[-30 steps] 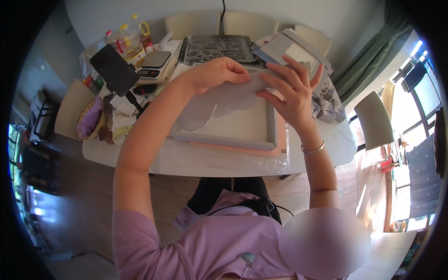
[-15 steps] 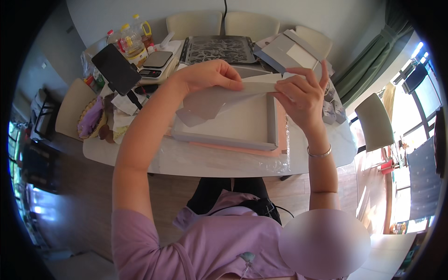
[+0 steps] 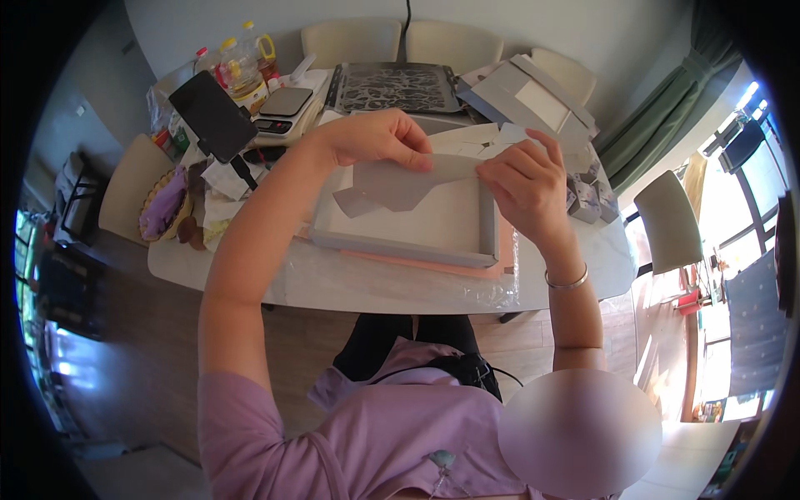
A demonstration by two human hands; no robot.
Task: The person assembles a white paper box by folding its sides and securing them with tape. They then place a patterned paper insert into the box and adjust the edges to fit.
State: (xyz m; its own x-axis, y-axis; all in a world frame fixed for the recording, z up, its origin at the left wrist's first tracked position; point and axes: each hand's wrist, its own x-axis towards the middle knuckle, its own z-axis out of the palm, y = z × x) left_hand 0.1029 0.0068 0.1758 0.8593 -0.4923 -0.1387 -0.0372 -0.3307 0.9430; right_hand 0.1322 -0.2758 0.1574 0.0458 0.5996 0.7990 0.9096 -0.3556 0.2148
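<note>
Above the table both of my hands hold a thin grey-and-white cardboard piece (image 3: 392,182) with angled, cut edges. My left hand (image 3: 385,140) pinches its upper edge between thumb and fingers. At the piece's right end, my right hand (image 3: 531,179) grips with curled fingers and shows a silvery bangle on the wrist. Beneath them lies a shallow grey box tray (image 3: 400,249) with a white inside, partly hidden by the cardboard and my hands. A peach-coloured sheet (image 3: 506,242) shows under the tray, with clear plastic film (image 3: 492,290) around it.
Along the back stand a dark patterned tray (image 3: 396,87), stacked grey cardboard (image 3: 533,93), a kitchen scale (image 3: 285,102) and oil bottles (image 3: 242,79). A phone on a stand (image 3: 212,115) rises at left, near a basket (image 3: 167,204). Small grey boxes (image 3: 590,200) sit at right.
The cardboard has turned so more of its flat face shows over the tray. My right hand has shifted slightly left and down, and its raised fingers have curled in.
</note>
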